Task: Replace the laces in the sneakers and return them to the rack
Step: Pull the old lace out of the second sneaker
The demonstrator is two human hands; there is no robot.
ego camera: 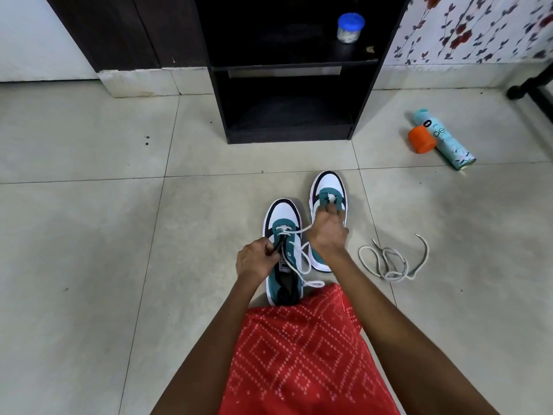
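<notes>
Lying on the tiled floor (89, 235) directly in front of the person, the near sneaker (284, 256) pointed its white toe toward the rack (287, 70). A white lace (302, 259) passed through the front eyelets only; one strand ran taut into the right hand (327, 232), and the rest lay in loose loops over the sneaker's right side and on the floor beside it. The left hand (257, 259) gripped the sneaker's left edge at the tongue, with fingers curled tightly round the material. The right hand was closed on the lace strand, its curled fingers reaching over the teal eyelet panel of the far sneaker (327, 193). That sneaker stood just beside the near one, to its right and slightly ahead, with its panel unlaced where visible. A grey lace (392, 262) lay tangled on the floor to the right, apart from both sneakers. A red patterned garment (299, 354) covered the lap between the forearms. On the rack's shelf stood a jar with a blue lid (350, 26). A teal spray can (446, 139) lay on its side well to the right, with an orange cap (421, 139) touching it.
</notes>
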